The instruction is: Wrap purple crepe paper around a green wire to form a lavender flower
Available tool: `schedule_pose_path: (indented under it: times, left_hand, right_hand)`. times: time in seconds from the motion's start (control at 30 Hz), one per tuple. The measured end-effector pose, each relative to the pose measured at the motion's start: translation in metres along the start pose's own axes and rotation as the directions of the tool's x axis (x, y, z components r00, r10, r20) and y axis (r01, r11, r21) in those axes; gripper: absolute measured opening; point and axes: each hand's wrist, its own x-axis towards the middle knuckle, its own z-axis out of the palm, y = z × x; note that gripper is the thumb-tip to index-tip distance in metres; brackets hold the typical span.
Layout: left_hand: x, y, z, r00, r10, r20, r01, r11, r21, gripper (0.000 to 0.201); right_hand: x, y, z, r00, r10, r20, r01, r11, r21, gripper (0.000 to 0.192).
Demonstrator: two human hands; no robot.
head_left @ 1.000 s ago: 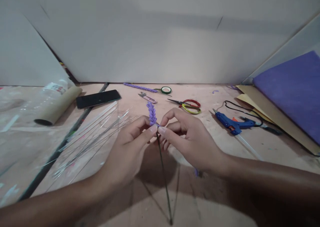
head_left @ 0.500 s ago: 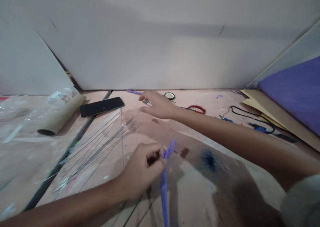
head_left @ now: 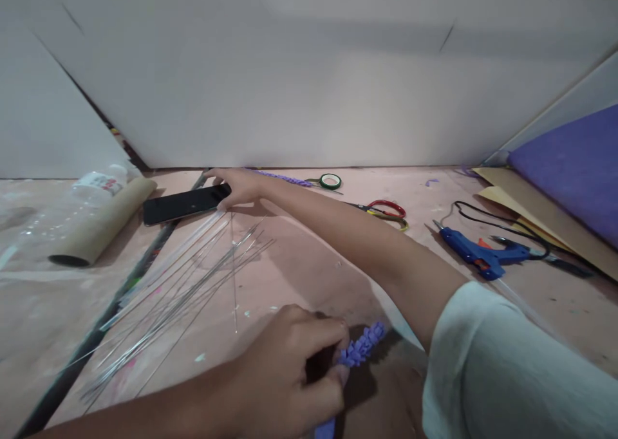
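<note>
Fingers: left [head_left: 290, 362] pinch purple stem [head_left: 360, 349] | right [head_left: 236, 188] on phone [head_left: 186, 204] | pink table [head_left: 299, 265]

Left hand [head_left: 290, 368] covers the near end of the purple foam flower spike [head_left: 362, 347]; its stem is cut off by the lower edge. Right hand [head_left: 236, 186] hides the right end of the black phone [head_left: 181, 205]. The forearm conceals the scissors' blades [head_left: 386, 210]. The bottle's label [head_left: 99, 181] is too small to read.
</note>
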Motion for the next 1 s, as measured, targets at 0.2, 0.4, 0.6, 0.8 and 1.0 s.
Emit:
schedule_pose_path:
  times: [0.2,0.4,0.6,0.8,1.0]
  left_hand:
    - [0.001,0.001,-0.001,0.999,-0.046,0.004,0.046,0.998,-0.038,0.015]
    - [0.000,-0.001,-0.002,0.998,-0.056,-0.006,0.056,0.998,-0.035,0.014]
    - [0.001,0.002,-0.002,1.000,-0.026,-0.010,0.026,0.996,-0.084,0.015]
    - [-0.001,0.001,-0.004,0.993,-0.097,-0.060,0.084,0.977,-0.195,0.018]
    - [0.000,0.002,-0.006,0.954,-0.202,-0.223,0.127,0.942,-0.309,0.027]
  right_hand:
    - [-0.010,0.001,0.001,0.997,-0.064,-0.051,0.060,0.995,-0.077,0.070]
    - [-0.008,0.003,0.000,0.994,-0.095,-0.051,0.091,0.992,-0.089,0.067]
    - [0.003,0.006,0.001,0.994,-0.102,-0.042,0.100,0.994,-0.043,0.061]
    - [0.012,0.011,0.006,0.991,-0.124,-0.048,0.122,0.991,-0.048,0.056]
    - [0.009,0.007,0.003,0.994,-0.102,-0.042,0.099,0.993,-0.064,0.063]
